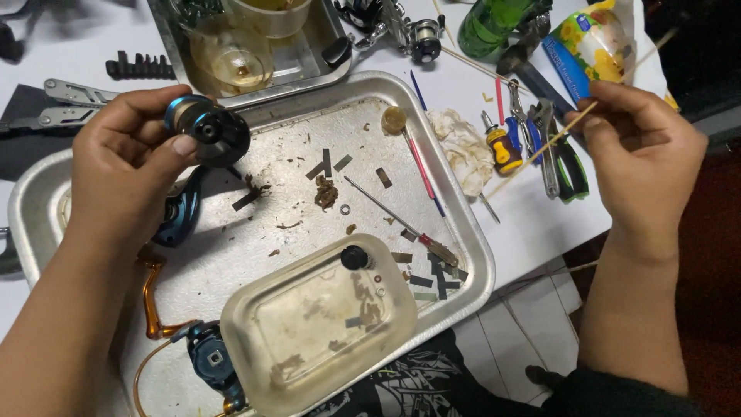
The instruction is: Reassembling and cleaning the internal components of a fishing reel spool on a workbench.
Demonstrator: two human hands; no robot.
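Over the metal tray (463,255), the left hand (123,166) pinches a dark spool (210,133), partly hidden by fingers; the right hand (641,158) pinches a thin stick (540,150), slanting down-left.

Beside the silver metal tray (463,232): a black spool with blue rim (208,127), an orange-handled screwdriver (502,150), a green bottle (494,27), and a yellow flower-patterned packet (590,42).

Left hand (127,166) raised, back toward my camera, fingers (179,144) curled in closed grip, thumb pressing from near side. Left forearm bare, running in from lower left corner. Right hand (641,158) up at right, held well apart from left, fingertips (590,104) pinched together, wrist bent slightly inward. Right forearm bare, rising from lower right, dark sleeve at elbow.
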